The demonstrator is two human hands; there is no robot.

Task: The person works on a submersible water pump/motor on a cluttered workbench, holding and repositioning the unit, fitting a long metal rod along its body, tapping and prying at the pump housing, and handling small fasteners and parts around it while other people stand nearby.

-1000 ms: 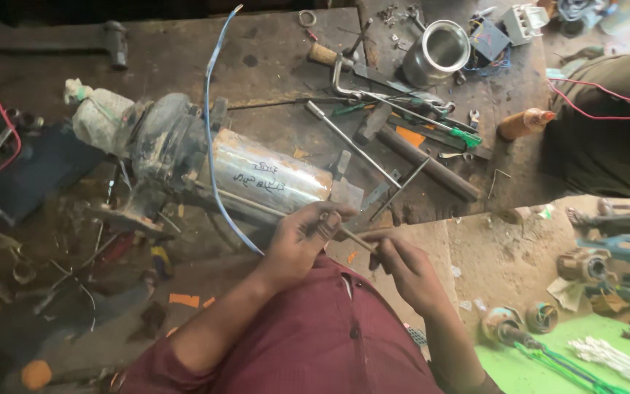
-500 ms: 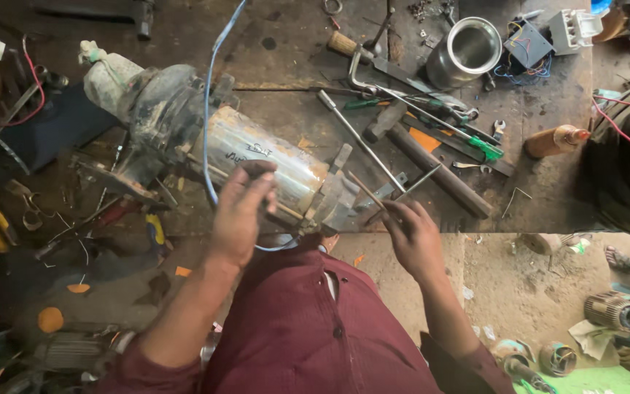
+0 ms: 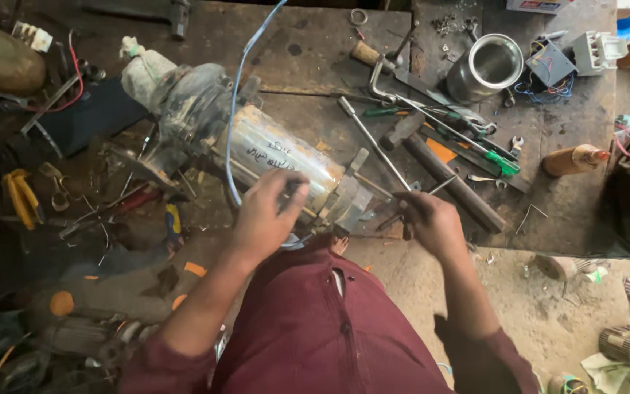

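One motor (image 3: 271, 157), left hand (image 3: 264, 215) fingers spread on it; right hand (image 3: 432, 222) pinching one rod (image 3: 442, 184)

Single head-worn view, looking steeply down from above, close over a cluttered workbench (image 3: 315, 44), facing forward

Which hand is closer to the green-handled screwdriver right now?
Right. The right hand grips a thin tool just below-left of the green-handled screwdriver; the left hand rests farther left on the motor cylinder.
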